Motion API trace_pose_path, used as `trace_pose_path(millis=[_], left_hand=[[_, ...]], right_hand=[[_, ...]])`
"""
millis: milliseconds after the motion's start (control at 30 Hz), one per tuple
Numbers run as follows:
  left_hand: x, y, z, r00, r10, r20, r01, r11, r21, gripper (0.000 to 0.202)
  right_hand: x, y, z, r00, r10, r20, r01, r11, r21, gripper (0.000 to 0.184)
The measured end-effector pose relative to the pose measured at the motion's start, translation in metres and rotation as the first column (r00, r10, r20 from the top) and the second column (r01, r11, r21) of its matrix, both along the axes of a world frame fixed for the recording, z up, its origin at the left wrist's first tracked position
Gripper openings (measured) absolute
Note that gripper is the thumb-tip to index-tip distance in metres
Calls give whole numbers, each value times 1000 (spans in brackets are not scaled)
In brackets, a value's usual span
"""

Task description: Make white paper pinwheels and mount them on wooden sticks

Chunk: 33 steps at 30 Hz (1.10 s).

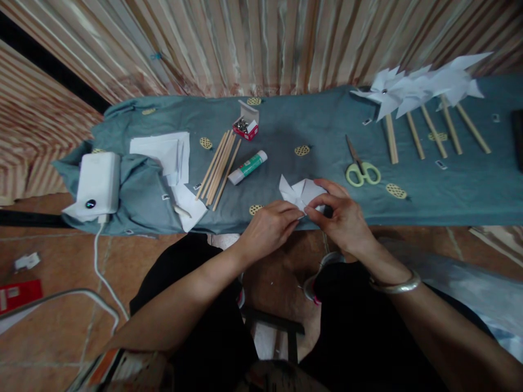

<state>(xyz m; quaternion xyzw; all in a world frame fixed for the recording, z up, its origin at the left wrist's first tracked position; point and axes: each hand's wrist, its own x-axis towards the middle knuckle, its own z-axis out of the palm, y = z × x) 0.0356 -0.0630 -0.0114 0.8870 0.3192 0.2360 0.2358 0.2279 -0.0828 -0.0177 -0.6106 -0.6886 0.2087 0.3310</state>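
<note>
A white folded paper piece (301,191) lies at the near edge of a low table covered in blue-grey cloth (286,125). My left hand (269,228) pinches its near corner, fingers closed on the paper. From the right, my right hand (341,215) also grips the paper with thumb and fingers curled over its edge. A silver bangle (395,285) sits on my right wrist. Both hands meet at the paper's near side.
Wooden sticks (219,166), a glue stick (247,167), a small red box of pins (246,125) and white paper sheets (163,152) lie left. Green scissors (362,167) lie right; finished paper pinwheels (420,90) on sticks are far right. A white charger (98,182) sits at the left end.
</note>
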Motion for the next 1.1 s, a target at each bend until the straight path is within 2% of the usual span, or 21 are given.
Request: trace_pose_path(millis=[767, 1100], left_hand=[[3, 4, 3, 998, 35, 54, -30, 995, -99, 21], [4, 4, 2, 999, 34, 40, -31, 996, -83, 20]], right_hand=[[-6, 1, -2, 998, -51, 34, 49, 998, 34, 11], [-8, 0, 0, 996, -47, 72, 43, 997, 56, 10]])
